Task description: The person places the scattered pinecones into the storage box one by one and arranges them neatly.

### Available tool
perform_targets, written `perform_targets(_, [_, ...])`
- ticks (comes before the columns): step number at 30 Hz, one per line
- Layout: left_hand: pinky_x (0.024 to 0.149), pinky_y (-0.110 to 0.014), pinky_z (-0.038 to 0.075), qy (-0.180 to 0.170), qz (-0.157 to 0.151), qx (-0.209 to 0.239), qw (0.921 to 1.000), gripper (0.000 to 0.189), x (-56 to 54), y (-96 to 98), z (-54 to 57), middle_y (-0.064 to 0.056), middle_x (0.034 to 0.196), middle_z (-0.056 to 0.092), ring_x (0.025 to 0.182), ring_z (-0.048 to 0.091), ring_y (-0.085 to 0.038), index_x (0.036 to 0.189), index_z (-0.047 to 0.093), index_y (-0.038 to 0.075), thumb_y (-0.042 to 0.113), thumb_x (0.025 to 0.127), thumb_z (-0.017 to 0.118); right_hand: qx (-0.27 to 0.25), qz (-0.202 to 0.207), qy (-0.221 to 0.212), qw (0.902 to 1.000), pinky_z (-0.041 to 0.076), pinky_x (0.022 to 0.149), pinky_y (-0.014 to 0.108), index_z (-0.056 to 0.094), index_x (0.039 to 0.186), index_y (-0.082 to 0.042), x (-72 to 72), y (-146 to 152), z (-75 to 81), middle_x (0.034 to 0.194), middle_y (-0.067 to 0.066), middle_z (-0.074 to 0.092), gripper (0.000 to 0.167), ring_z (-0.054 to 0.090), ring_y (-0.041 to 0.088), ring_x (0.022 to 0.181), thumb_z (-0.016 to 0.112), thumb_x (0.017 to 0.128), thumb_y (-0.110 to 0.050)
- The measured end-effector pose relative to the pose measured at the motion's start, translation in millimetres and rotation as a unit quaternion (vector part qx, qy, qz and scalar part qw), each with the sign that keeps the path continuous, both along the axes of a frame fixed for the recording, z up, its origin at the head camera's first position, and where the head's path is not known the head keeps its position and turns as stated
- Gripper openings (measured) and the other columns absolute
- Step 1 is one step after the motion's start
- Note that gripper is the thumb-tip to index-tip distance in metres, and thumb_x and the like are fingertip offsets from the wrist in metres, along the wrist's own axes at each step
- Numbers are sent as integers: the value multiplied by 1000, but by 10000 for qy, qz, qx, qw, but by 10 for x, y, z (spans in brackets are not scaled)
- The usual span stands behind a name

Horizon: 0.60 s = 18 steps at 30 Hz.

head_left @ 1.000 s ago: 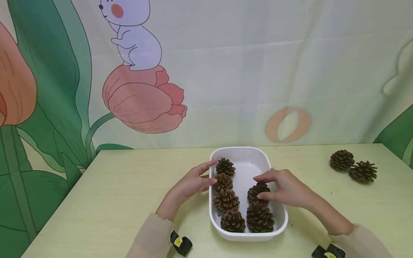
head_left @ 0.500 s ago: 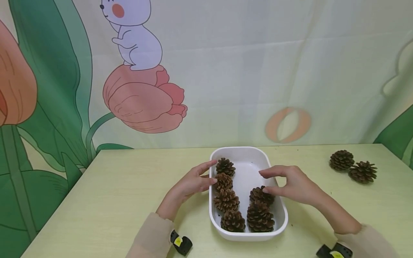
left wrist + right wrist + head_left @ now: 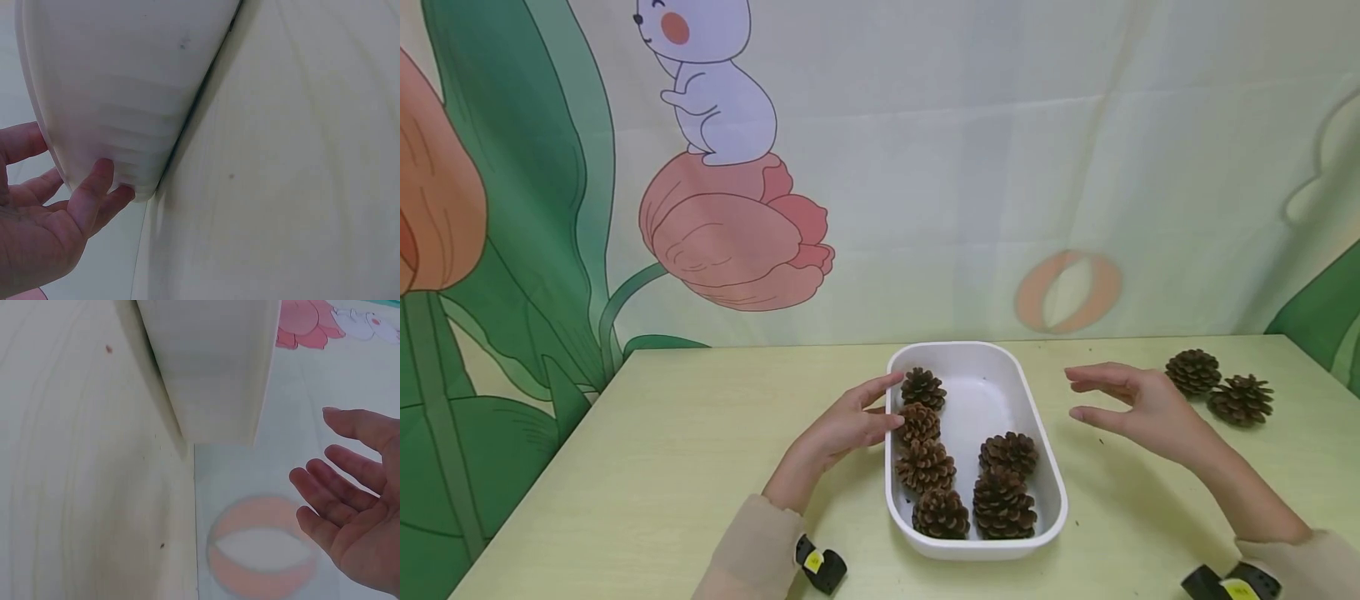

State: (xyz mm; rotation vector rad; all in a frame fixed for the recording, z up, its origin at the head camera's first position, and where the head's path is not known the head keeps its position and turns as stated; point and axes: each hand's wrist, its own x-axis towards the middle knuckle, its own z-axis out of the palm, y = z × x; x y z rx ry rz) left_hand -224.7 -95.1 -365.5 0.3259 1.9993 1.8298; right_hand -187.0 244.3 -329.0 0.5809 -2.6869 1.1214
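A white rectangular tray [image 3: 1051, 467] holds several brown pine cones: a column of them, including one pine cone [image 3: 942, 513], along its left wall, and two more, the upper pine cone [image 3: 1009, 454] and lower pine cone [image 3: 1003, 504], at the near right. My left hand [image 3: 855, 419] rests against the tray's left side, fingertips on the rim and outer wall, as the left wrist view shows. To the right of the tray my right hand [image 3: 1142, 408] hovers over the table, holding nothing, fingers and thumb apart. The right wrist view shows its bare palm [image 3: 375, 544].
Two pine cones lie together at the table's back right, one round pine cone [image 3: 1192, 372] and one spikier pine cone [image 3: 1242, 400]. A printed cloth [image 3: 925, 208] hangs behind the pale wooden table [image 3: 700, 467]. Small dark specks dot the table.
My right hand has let go of the upper pine cone at the tray's right and moved out over the rim to the right. That cone now sits slightly further right. My left hand stays put.
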Motion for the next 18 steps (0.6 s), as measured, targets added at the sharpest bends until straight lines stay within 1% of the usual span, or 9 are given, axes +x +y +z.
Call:
perform_targets(3, [92,-38,47,19,-14,7,10000,61,2,-4,3,-21,146,23,123,40,-37,141,33,10,-4,86,53,-56,-86,-4,9999,36,83,0,59,119,-4,-2,122,-11,109,15,63,44,49,-15,96,70,80,-18])
perform_targets(5, [92,-38,47,21,-17,6,10000,61,6,-3,10,-21,146,23,124,40,-38,141,33,10,-4,86,53,-61,-175,-17,9998,37,82,0,58,121,-4,-2,205,-17,110,8,63,45,48,-17,97,70,80,-19])
perform_targets(7, [92,-38,47,22,-14,7,10000,61,8,-2,14,-21,146,23,124,40,-37,141,33,10,-4,86,53,-71,-247,-18,9997,38,82,0,57,122,-3,0,288,-25,111,-5,61,46,47,-18,97,70,80,-19])
perform_targets(10, [92,-38,47,26,-35,26,10000,61,8,0,19,-21,146,22,124,39,-38,142,32,9,-4,86,53,-93,-371,9,9993,37,81,-1,55,122,0,1,409,-44,109,-24,52,48,47,-19,96,70,80,-18])
perform_targets(12, [92,-38,46,21,-44,40,10000,61,6,1,21,-21,146,22,124,39,-38,142,32,9,-5,86,53,-141,-449,-25,9989,37,81,-1,53,123,3,3,492,-56,108,-30,48,50,45,-21,96,69,81,-17])
perform_targets(15, [92,-37,47,35,-52,40,10000,61,1,0,20,-22,146,22,123,40,-38,142,32,9,-5,86,53,-236,-614,-132,9977,37,79,-2,50,125,6,-4,617,-77,108,-31,45,53,41,-24,97,69,81,-17])
perform_targets(17, [92,-37,47,33,-44,31,10000,61,2,-2,22,-22,146,23,123,41,-38,142,32,9,-5,86,53,-306,-759,-253,9963,39,77,-2,48,127,4,-12,707,-95,108,-32,44,54,40,-26,96,68,82,-19])
perform_targets(18, [92,-37,47,40,-50,31,10000,60,1,-2,21,-22,146,23,123,41,-38,141,32,8,-5,86,53,-333,-847,-318,9953,39,76,-2,48,129,2,-16,753,-104,110,-30,44,55,39,-26,96,68,82,-20])
